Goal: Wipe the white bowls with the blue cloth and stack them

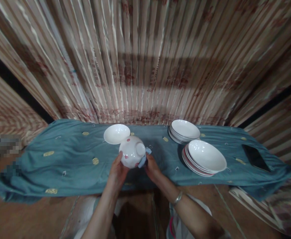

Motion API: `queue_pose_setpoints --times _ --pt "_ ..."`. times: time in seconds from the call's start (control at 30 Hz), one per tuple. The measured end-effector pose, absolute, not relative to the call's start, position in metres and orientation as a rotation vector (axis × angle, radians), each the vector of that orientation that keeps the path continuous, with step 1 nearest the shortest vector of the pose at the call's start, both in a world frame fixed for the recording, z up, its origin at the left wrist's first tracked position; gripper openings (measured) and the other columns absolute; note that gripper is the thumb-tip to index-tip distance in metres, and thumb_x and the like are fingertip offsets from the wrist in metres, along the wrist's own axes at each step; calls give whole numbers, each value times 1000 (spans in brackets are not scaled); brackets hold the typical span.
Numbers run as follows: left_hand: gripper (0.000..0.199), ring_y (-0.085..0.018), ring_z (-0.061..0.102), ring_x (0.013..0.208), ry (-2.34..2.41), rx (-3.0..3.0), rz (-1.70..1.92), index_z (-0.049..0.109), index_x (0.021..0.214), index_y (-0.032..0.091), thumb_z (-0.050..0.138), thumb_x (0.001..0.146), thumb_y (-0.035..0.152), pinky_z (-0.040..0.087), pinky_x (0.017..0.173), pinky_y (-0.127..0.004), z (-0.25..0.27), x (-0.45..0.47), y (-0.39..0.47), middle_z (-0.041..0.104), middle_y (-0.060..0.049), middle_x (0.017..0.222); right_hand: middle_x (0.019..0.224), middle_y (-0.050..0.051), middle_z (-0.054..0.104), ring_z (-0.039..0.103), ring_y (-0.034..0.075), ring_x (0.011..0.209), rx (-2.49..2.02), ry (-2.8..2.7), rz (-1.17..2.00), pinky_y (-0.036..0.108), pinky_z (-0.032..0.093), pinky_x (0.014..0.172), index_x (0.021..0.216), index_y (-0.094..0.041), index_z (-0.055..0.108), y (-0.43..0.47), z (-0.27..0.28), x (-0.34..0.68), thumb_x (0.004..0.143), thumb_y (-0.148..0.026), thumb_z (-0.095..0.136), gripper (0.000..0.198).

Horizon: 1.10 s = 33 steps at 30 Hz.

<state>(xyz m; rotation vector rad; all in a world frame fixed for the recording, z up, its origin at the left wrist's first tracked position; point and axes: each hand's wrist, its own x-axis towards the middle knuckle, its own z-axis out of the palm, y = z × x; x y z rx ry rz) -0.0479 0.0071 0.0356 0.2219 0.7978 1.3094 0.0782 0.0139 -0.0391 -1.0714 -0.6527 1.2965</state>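
Note:
A white bowl (130,151) with small red marks is held tilted on its side above the table, its foot ring turned toward the right. My left hand (118,169) grips the bowl's lower left edge. In my right hand (152,167) is a light blue cloth (143,160), pressed against the bowl's right side near the foot ring. Just behind the held bowl, a shallow white dish (116,134) lies on the teal tablecloth (80,159). The fingertips of my right hand are partly hidden by the cloth.
To the right stand a stack of white plates (185,128) and, nearer, a stack of bowls (206,157) with red-edged ones beneath. A dark phone (255,157) lies at the table's right end. Pleated curtains (140,66) hang behind the table.

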Motion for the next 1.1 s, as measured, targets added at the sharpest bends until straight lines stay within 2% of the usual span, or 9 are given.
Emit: queue_pose_setpoints --times 0.2,0.4,0.6,0.7,0.77,0.87,0.97,1.03,1.1 --pt "33 -21 69 75 754 279 1345 60 114 10 58 83 21 56 78 -36 30 -47 10 74 -8 87 69 -2 60 56 14 67 -990 -458 1596 26 45 61 75 -20 55 -9 -27 65 73 -40 55 20" --pt "32 -18 69 69 763 315 1394 64 106 10 67 76 22 56 73 -28 24 -48 14 74 -6 80 62 -2 58 51 12 60 -1125 -874 1753 23 38 58 69 -15 61 -30 1 71 67 -40 66 26" --pt "29 -20 69 67 805 300 1366 65 102 8 66 76 21 57 72 -31 22 -47 13 73 -8 76 71 -1 63 56 14 68 -1129 -1148 1413 27 43 67 80 -16 65 -26 35 102 74 -45 60 30" --pt "25 -21 69 69 823 303 1349 65 100 8 63 78 20 57 72 -33 24 -45 12 73 -8 75 82 4 66 61 18 76 -1198 -1262 1077 31 48 71 98 -16 63 -21 41 121 83 -44 51 34" --pt "27 -22 70 72 819 317 1348 64 102 8 63 78 20 57 73 -33 25 -42 11 74 -9 78 101 9 66 61 22 93 -1275 -1353 760 36 48 83 116 -15 57 -19 40 129 87 -39 48 38" --pt "30 -24 70 80 806 343 1324 65 103 7 65 77 21 57 74 -34 27 -35 8 74 -11 82 136 16 47 42 26 128 -1330 -1580 349 44 36 105 136 -15 39 -20 34 130 90 -31 43 49" --pt "32 -26 68 88 766 373 1295 66 103 7 66 75 23 56 77 -36 28 -28 5 73 -13 87 149 14 29 21 24 140 -1266 -1964 172 46 28 111 143 -16 29 -22 28 123 91 -24 40 54" --pt "31 -26 68 89 747 388 1276 67 99 7 68 74 24 55 79 -36 29 -25 4 73 -13 88 149 14 30 19 23 140 -1238 -2121 105 45 29 111 143 -15 30 -22 26 120 91 -21 40 54" --pt "30 -26 68 88 757 397 1265 68 95 7 71 71 24 54 79 -36 30 -23 3 73 -12 85 145 16 35 25 25 138 -1289 -2131 56 47 30 110 142 -13 32 -20 24 119 91 -22 41 52"
